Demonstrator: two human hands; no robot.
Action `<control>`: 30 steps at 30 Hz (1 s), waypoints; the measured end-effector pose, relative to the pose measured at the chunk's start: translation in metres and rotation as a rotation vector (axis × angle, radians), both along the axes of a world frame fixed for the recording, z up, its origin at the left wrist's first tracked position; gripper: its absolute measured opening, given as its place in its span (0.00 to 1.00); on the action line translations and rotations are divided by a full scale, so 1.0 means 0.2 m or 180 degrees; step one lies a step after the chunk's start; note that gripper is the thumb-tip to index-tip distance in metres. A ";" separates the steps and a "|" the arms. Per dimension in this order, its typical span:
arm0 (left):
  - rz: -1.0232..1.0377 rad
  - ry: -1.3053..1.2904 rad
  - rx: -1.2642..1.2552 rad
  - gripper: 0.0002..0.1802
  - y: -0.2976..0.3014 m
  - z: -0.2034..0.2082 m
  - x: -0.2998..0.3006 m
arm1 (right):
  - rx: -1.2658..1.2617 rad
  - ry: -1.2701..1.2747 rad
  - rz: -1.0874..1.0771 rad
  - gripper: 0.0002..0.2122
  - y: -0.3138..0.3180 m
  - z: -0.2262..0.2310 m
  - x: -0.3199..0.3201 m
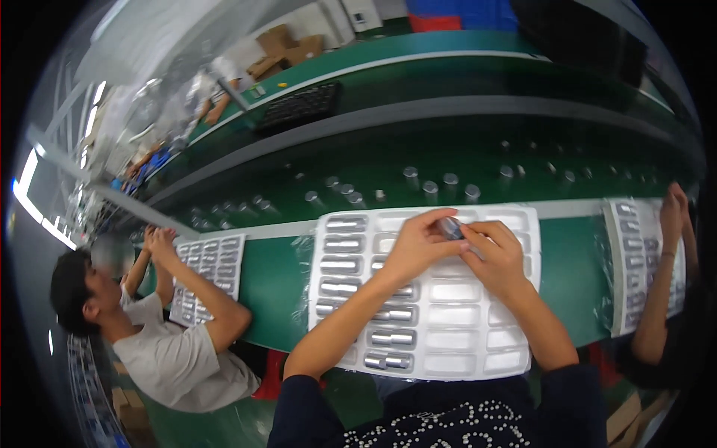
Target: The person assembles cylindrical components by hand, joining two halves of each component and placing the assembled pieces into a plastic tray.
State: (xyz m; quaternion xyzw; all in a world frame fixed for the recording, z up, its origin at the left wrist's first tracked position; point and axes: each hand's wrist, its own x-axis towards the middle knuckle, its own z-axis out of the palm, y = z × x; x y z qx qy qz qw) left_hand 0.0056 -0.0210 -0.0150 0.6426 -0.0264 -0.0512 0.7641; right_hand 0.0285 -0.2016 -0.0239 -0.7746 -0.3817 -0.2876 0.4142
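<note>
Above the white molded tray, my two hands meet around a short silver metal cylinder. My left hand wraps its fingers about the cylinder from the left. From the right, my right hand pinches at its lower end with thumb and fingers. Silver metal cylinders lie on their sides in the tray's left columns, one to a pocket. Pockets on the tray's right side hold nothing. My forearms hide part of the tray's middle.
Silver cylinders stand upright on the green belt beyond the tray. A co-worker sits at left by another filled tray. At right, another person's arms reach over a third tray. A black crate sits farther back.
</note>
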 end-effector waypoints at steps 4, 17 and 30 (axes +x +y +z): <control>0.0122 0.0082 0.0148 0.26 -0.03 0.00 -0.04 | 0.0046 -0.0024 -0.0023 0.19 0.02 -0.02 -0.02; 0.0426 -0.0473 0.0980 0.20 -0.01 -0.15 0.02 | -0.0227 -0.0135 -0.0010 0.19 0.04 -0.06 -0.03; 0.0784 -0.0430 0.0922 0.17 -0.08 -0.16 0.02 | -0.0435 -0.0366 0.0140 0.11 0.03 -0.04 -0.03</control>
